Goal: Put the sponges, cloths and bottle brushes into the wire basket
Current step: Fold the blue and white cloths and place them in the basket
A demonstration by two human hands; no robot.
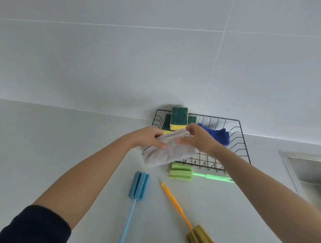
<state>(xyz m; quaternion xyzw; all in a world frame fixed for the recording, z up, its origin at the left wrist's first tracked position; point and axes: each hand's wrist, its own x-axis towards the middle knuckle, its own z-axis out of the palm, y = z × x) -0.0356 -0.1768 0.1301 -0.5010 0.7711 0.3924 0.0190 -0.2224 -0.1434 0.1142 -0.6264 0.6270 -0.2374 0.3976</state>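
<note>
I hold a folded grey cloth [168, 150] between both hands, just over the near-left corner of the wire basket [236, 137]. My left hand [147, 138] grips the cloth's left end, thumb on top, fingers wrapped under. My right hand [198, 138] pinches its right end, thumb pressing the top fold. The cloth sits directly between my hands, its lower edge hanging past the basket's front rim.

Inside the basket, at 12 o'clock from my hands, green-and-yellow sponges [179, 119] stand stacked against the back wall. A blue cloth [218, 135] lies in the basket at 3 o'clock from my right hand, just beside it.

On the white counter [65, 142], outside the basket, a green bottle brush [181, 171] lies at 6 o'clock from the cloth, its foam head touching the basket's front and its handle running along the rim toward 3 o'clock. A blue bottle brush [139, 185] lies at 7 o'clock, head pointing toward my hands. An orange-handled bottle brush [177, 206] lies at 6 o'clock, nearer to me, its olive foam head at the picture's bottom edge.
</note>
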